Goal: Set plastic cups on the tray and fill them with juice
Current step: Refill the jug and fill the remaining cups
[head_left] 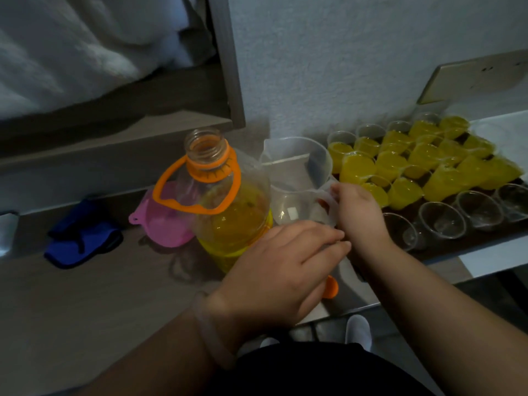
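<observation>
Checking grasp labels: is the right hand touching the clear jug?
Touching. Head view: the right hand has its fingers curled round the handle of the clear jug.

Dim, low-light shot; soft & grainy throughout, no crisp edges. Pale textured wall (343, 67) and yellow juice-filled clear plastic cups (391, 164) at right are brightest. Small glints on clear plastic jug (297, 172). Faint shadow falls left-front of big clear juice bottle w/ orange handle (228, 212), so light comes from right. Btm edge near black; wide-angle bend at left edge.
</observation>
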Available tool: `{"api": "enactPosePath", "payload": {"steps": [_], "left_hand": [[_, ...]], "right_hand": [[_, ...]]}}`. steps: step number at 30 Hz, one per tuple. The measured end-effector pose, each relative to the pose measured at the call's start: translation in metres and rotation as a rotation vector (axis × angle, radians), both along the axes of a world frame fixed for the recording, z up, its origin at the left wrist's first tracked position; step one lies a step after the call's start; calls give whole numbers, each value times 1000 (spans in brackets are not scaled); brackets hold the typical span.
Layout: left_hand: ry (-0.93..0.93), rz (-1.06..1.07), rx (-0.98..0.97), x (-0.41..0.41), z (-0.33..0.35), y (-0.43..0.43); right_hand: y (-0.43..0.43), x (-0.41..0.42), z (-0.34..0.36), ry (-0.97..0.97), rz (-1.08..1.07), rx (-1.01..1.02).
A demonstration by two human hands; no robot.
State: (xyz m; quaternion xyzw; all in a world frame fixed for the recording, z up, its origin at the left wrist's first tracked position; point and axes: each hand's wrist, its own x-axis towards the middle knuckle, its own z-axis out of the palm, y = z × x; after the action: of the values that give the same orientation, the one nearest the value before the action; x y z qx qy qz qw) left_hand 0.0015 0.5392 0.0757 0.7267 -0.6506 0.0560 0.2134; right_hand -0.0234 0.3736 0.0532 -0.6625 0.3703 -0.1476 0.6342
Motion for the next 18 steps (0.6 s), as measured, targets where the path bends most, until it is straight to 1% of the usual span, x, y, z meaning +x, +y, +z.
{"api": "enactPosePath", "payload": {"steps": [1, 4, 6, 8, 10, 12, 14, 16, 18], "left_hand": [[-11, -8, -13, 1, 1, 2], [-45, -35, -61, 3, 6, 9], [-73, -48, -111, 2, 11, 14], [-121, -55, -187, 0, 17, 18], [-197, -48, -287, -1, 24, 23], [-261, -21, -383, 0, 32, 30], [-294, 53, -460, 3, 41, 40], [-274, 184, -535, 9, 48, 50], [-210, 325, -598, 14, 52, 59]], "right_hand": [[-1, -1, -1, 10, -32, -36], [3, -4, 1, 76, -80, -316], [5, -8, 6, 61, -121, -439], [7, -14, 12, -44, -205, -570], [14, -17, 28, -234, -205, -724], [24, -16, 49, -404, -105, -827], [35, -9, 64, -489, 42, -895], [46, -1, 70, -495, 167, -889], [57, 4, 67, -440, 258, -836]]}}
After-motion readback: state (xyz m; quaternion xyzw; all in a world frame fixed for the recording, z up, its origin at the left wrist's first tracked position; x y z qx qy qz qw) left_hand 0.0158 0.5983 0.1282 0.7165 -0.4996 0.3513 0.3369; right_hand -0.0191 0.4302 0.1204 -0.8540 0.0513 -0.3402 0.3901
